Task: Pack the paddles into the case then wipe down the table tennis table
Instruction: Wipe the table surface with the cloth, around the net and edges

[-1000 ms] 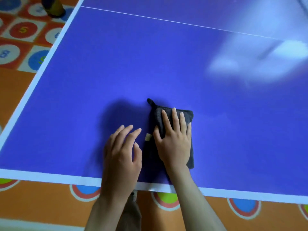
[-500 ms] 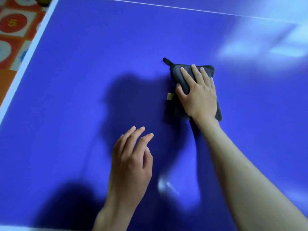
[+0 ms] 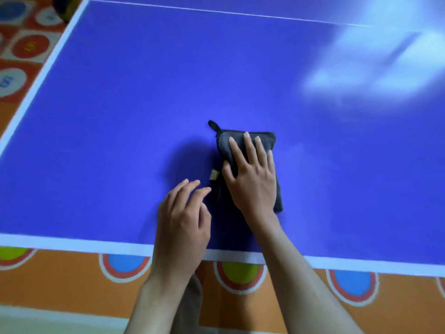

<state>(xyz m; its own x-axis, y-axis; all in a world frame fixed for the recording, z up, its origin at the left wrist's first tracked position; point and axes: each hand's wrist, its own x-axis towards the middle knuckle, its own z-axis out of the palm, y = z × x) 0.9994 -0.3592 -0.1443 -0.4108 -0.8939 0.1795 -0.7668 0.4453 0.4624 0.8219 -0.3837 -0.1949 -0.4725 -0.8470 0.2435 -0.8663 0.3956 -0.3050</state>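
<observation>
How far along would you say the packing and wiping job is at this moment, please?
No paddles or case show, so packing can't be judged. Wiping is in hand: the right hand presses a dark cloth flat on the blue table. The left hand hovers. How much table remains is unclear.

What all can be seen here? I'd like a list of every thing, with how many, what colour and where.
table: one, blue with white edge lines, fills most of the view.
cloth: one, dark grey, folded, flat on the table near its near edge; small loop at its far left corner, tan tag on its left side.
floor mat: orange with coloured circles, below and left of the table.
dark object: one, on the floor at top left, too blurred to name.
left hand: fingers loosely bent, holds nothing, beside the cloth.
right hand: flat, presses on the cloth.
</observation>
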